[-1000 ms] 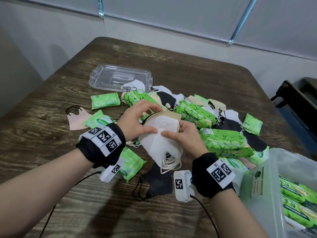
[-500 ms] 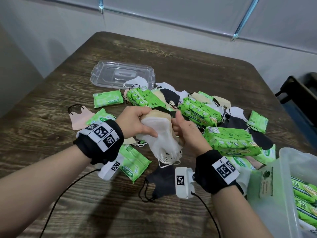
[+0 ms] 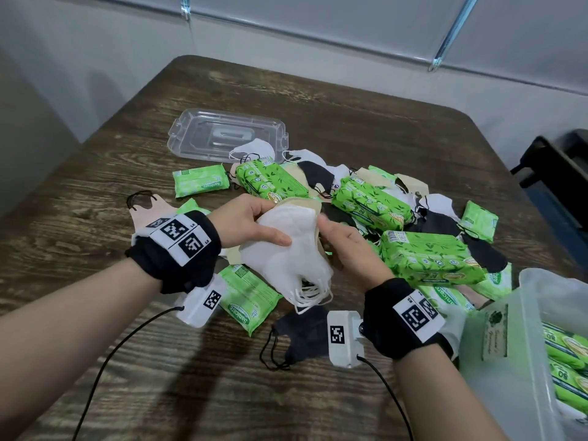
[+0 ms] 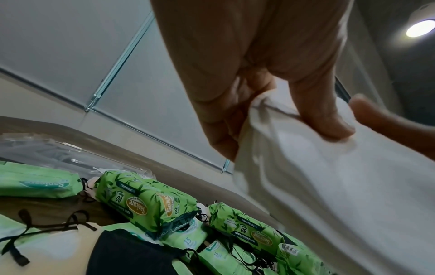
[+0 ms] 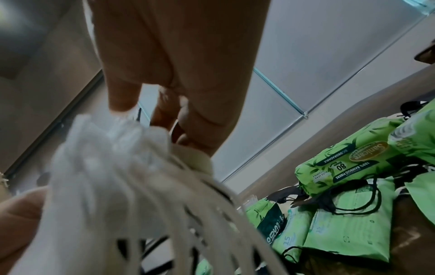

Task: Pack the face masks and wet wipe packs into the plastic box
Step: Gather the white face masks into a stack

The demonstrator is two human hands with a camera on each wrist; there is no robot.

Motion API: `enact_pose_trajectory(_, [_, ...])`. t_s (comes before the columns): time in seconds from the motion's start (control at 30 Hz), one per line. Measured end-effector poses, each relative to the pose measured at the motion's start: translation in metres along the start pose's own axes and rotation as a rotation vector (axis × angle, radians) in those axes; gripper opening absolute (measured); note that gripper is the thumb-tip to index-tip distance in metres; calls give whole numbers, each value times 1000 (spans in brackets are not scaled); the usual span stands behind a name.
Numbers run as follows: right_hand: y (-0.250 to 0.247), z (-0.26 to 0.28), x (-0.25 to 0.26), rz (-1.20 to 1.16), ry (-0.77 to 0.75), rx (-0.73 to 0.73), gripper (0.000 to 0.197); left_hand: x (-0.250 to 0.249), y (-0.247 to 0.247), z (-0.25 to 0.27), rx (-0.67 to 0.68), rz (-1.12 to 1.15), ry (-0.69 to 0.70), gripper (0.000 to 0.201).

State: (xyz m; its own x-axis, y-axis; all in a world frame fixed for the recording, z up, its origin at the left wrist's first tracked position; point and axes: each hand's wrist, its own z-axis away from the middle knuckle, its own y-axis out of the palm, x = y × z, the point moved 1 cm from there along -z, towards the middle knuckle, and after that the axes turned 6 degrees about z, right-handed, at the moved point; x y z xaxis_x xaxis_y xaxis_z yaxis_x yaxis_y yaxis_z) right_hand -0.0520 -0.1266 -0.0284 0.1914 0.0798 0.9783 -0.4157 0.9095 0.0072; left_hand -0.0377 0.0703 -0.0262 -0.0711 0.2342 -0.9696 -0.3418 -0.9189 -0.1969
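The plastic box (image 3: 509, 361), cut off at the head view's lower right, shows only there, with at least two wet wipe packs (image 3: 569, 345) inside. Both wrist views show only the pile on the table (image 3: 350, 100). Left hand (image 3: 246, 224) and right hand (image 3: 348, 246) pinch one stack of white face masks (image 3: 286, 249); its count is unreadable.

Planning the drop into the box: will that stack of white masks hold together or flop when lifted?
Likely floppy: the stack of white masks sags below both hands, ear loops dangling. Probably light, since fingertips alone hold it. Layers might fan apart; the loops could snag.
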Motion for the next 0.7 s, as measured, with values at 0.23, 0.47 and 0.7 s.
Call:
enact_pose_trajectory(0.23, [-4,4,8,10,-67,-41,73,-6,6,-1,-78,36,127,57])
enact_pose_trajectory(0.47, [-11,7,4,-85,2,-74,31,-19,19,1,-166,-251,398,64])
enact_pose_trajectory(0.7, [-16,15,9,-40,28,-97,39,-29,27,4,-263,-388,516,70])
